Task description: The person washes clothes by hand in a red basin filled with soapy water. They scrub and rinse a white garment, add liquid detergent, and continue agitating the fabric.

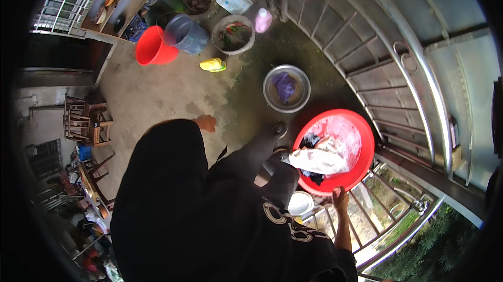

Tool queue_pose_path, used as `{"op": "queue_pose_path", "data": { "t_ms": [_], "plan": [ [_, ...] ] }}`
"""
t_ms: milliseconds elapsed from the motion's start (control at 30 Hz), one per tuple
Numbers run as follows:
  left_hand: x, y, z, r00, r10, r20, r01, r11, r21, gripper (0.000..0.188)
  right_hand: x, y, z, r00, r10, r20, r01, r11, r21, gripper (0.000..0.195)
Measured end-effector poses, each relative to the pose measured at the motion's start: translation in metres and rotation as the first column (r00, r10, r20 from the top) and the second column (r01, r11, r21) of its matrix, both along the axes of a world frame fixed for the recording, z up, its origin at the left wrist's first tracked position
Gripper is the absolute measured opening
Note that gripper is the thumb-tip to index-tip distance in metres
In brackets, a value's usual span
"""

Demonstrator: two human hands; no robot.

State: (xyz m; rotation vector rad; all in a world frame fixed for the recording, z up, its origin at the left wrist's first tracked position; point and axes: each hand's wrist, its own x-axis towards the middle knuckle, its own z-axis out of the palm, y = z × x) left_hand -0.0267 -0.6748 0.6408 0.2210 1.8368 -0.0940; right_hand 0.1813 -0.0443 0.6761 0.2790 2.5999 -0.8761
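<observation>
My right hand (340, 196) is at the near rim of a large red plastic basin (366, 144), its fingers closed at the edge. In the basin lie foamy water, a soaked white cloth (320, 161) and dark cloths (315, 178). My left hand (207, 123) hangs over the concrete floor, away from the basin; it is blurred, and nothing is plainly seen in it. Beyond the red basin stands a metal basin (305, 92) with a purple cloth (284, 87) in water. A small white bowl or bucket (301, 203) is beside the red basin.
Metal railings (363, 183) run along the right and below the basin. Farther off stand a red bucket (155, 48), a clear bucket (188, 34), a round planter (234, 48), a yellow bottle (213, 65) and a pink bottle (263, 20). Wooden chairs (88, 121) are at left.
</observation>
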Motion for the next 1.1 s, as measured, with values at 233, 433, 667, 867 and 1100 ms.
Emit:
{"op": "queue_pose_path", "data": {
  "t_ms": [233,433,667,867,1100],
  "plan": [
    [0.017,0.038,0.046,0.861,0.424,-0.283,-0.217,0.807,0.550,0.022,-0.103,-0.082,-0.027,0.846,0.471,0.248,-0.499,0.865,0.059,0.025],
    [0.077,-0.019,0.050,0.686,0.672,-0.278,-0.367,0.650,0.665,0.020,-0.269,-0.285,0.017,0.884,0.368,-0.289,-0.421,0.894,-0.150,0.015],
    [0.105,-0.224,0.009,0.671,0.687,-0.278,-0.528,0.707,0.470,0.026,-0.312,-0.567,0.034,0.768,0.610,-0.196,-0.639,0.708,-0.299,0.012],
    [0.110,-0.418,0.002,0.439,0.814,-0.382,-0.741,0.568,0.358,0.024,-0.322,-0.754,-0.015,0.587,0.798,-0.136,-0.786,0.522,-0.332,0.016],
    [0.068,-0.576,0.034,0.236,0.921,-0.311,-0.857,0.348,0.380,0.025,-0.344,-0.800,-0.076,0.685,0.695,0.219,-0.538,0.685,-0.491,0.015]
  ]
}}
